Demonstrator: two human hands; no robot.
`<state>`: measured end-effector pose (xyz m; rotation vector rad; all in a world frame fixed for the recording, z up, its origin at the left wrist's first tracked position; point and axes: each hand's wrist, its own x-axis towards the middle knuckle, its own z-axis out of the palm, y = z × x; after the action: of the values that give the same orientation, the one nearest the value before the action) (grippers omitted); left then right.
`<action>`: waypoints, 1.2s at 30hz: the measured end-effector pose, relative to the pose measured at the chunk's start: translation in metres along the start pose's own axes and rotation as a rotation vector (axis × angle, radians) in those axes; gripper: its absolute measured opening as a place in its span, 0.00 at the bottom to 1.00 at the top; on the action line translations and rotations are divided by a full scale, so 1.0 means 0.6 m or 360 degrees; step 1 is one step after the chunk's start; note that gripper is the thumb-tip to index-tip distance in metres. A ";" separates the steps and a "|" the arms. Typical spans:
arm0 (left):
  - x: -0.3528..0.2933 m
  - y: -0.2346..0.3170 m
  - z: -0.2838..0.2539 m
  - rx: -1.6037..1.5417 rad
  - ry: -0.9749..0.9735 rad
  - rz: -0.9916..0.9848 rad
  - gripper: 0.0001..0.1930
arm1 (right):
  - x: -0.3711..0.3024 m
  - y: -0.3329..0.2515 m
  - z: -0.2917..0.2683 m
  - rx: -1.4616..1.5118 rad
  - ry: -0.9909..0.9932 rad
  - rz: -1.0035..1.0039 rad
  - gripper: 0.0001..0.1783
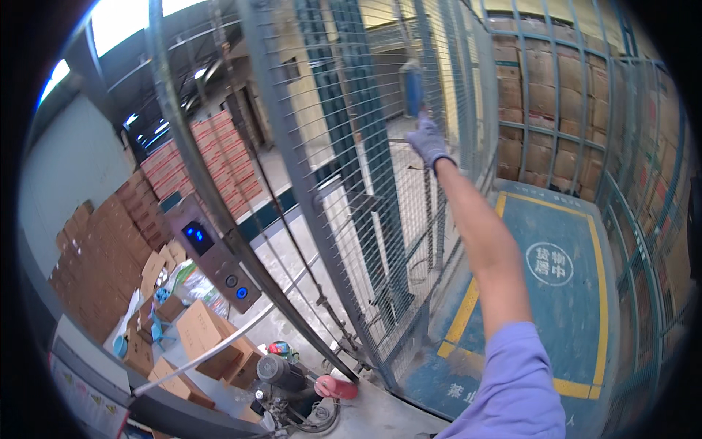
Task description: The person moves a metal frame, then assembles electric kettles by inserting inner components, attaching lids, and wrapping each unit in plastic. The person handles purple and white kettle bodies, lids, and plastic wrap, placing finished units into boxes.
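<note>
Blue object (414,92) sits just above the hand (430,141).

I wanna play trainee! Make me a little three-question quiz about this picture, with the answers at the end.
1. True or false: the right hand, raised in front of the wire mesh, has no glove on.

2. What colour is the line bordering the blue painted floor?
A) red
B) yellow
C) black

3. Fill in the blank: behind the metal bars past the far end of that floor, there are stacks of ____.

Key:
1. False: it wears a pale glove.
2. B
3. Brown cardboard boxes
</note>
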<state>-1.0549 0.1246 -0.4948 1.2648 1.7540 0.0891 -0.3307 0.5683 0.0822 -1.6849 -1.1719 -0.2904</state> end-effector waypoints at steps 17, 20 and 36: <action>-0.542 -0.370 0.310 -0.0967 0.0978 -0.0595 0.25 | -1.462 0.047 0.209 0.0341 -0.2800 0.0954 0.21; -0.648 -0.463 0.372 -0.1157 0.1275 -0.1114 0.24 | -1.664 -0.073 0.184 -0.0182 -0.3650 0.0658 0.18; -0.661 -1.011 0.377 -0.1560 0.1885 -0.1607 0.16 | -2.546 -0.976 0.432 -0.0318 -0.3851 -0.0686 0.21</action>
<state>-1.3113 -0.5614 -0.6946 -0.6238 2.5360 1.1036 -1.6462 -0.0639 -0.7010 -1.2504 -3.0568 2.0124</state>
